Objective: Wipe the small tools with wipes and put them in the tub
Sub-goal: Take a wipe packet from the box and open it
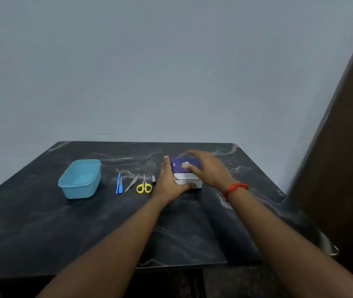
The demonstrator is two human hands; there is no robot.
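Left hand (169, 181), right hand (211, 169) at one box (189, 181), five tools (144, 187), one tub (78, 192)

You face a plain, pale blue-grey wall (171, 72), evenly lit, that fills the upper half of your view. Against it stands a table (42, 222) with a dark, glossy top veined in white like marble. Its far corners are rounded, and soft light lays a dull sheen across the surface. At your right a dark brown panel (343, 168) rises at a slant; whether it is a door or a cupboard side cannot be told. Below the table's near edge everything lies in deep shadow.
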